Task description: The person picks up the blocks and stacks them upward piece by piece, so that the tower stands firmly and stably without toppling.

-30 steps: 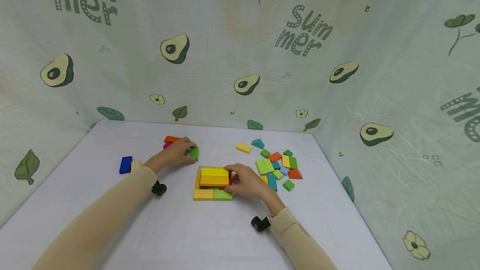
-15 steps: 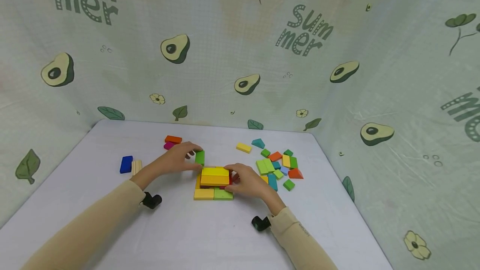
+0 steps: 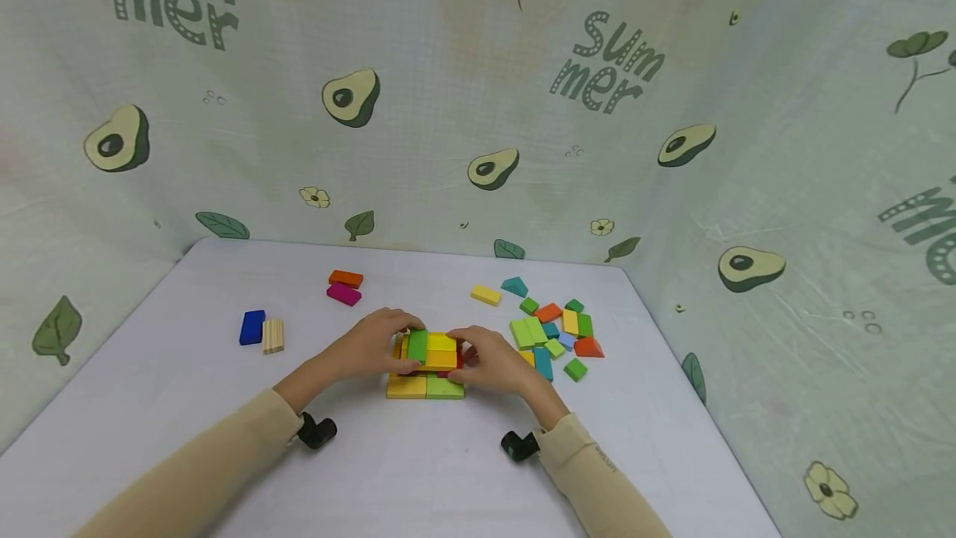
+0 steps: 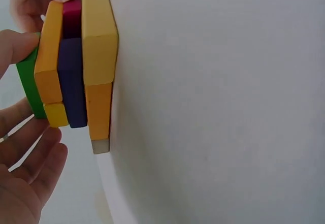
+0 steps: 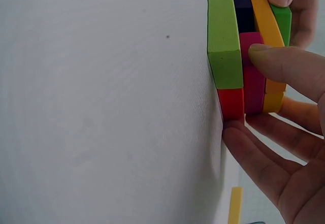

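Observation:
A low stack of coloured wooden blocks stands mid-table, its bottom layer showing a yellow block (image 3: 407,388) and a light green block (image 5: 224,36) in front. Dark blue (image 4: 72,82) and magenta blocks (image 5: 253,87) form the layer above, with orange and yellow blocks (image 3: 441,352) over them. My left hand (image 3: 371,346) pinches a green block (image 3: 417,347) crosswise at the left part of the top, thumb in front and fingers behind. At the right end, my right hand (image 3: 493,364) holds the stack, its thumb on the magenta block and its fingers toward the back.
Right of the stack lie several loose blocks, among them an orange-red triangle (image 3: 588,347) and a teal triangle (image 3: 514,286). Orange (image 3: 346,279) and magenta blocks (image 3: 344,295) lie back left. Farther left are blue (image 3: 252,327) and pale ribbed wooden pieces (image 3: 272,336).
My left hand has carried the green block from beyond the stack's left back, rightward and nearer, onto the top layer. The right hand has stayed at the stack's right end.

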Demonstrator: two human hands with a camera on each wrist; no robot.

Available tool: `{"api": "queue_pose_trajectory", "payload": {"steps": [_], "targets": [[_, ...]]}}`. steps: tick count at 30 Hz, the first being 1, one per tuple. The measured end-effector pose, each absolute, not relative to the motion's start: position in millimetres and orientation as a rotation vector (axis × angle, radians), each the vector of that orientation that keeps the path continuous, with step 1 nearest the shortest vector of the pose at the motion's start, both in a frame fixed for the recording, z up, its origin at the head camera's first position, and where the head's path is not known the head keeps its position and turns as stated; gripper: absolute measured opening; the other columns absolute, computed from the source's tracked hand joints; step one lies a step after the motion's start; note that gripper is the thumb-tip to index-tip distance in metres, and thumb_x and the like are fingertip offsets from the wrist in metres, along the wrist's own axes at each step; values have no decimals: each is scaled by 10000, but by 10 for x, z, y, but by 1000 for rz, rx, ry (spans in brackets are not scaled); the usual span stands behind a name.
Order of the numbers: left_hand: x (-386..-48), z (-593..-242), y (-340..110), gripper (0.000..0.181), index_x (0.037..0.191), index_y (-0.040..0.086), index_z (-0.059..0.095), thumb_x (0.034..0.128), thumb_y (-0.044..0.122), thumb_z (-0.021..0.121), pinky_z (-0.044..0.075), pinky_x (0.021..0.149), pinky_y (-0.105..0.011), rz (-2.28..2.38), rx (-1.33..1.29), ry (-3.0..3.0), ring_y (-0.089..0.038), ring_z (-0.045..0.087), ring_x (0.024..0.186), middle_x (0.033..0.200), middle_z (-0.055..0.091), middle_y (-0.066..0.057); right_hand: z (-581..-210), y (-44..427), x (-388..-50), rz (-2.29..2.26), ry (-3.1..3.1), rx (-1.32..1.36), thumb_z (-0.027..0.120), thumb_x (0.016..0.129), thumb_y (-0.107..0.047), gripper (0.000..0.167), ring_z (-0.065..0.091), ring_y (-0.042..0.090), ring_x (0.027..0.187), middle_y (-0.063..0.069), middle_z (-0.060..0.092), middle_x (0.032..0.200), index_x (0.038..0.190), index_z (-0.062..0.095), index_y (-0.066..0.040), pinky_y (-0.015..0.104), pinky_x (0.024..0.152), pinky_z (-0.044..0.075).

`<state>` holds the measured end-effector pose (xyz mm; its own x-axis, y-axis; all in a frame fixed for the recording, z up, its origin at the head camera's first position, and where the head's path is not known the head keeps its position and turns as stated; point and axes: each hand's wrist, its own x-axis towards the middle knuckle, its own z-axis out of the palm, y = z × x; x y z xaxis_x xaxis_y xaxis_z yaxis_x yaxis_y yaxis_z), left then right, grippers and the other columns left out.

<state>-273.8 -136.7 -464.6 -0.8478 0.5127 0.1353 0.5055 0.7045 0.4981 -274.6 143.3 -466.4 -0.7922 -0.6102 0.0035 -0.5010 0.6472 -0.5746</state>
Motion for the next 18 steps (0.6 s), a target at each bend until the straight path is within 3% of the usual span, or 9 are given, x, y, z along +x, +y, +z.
{"api": "queue_pose_trajectory", "payload": {"steps": [18], "targets": [[-2705, -4667, -1375, 597, 1400, 193, 658, 882, 394, 878, 553, 1053, -511, 853, 862, 2868, -221, 589, 1197, 1316, 687, 9, -4686, 1440, -2753, -853, 2676, -917, 816, 962, -326, 635, 635, 172, 1073, -6, 652, 1315, 1519, 565, -155, 247, 941, 574]]}}
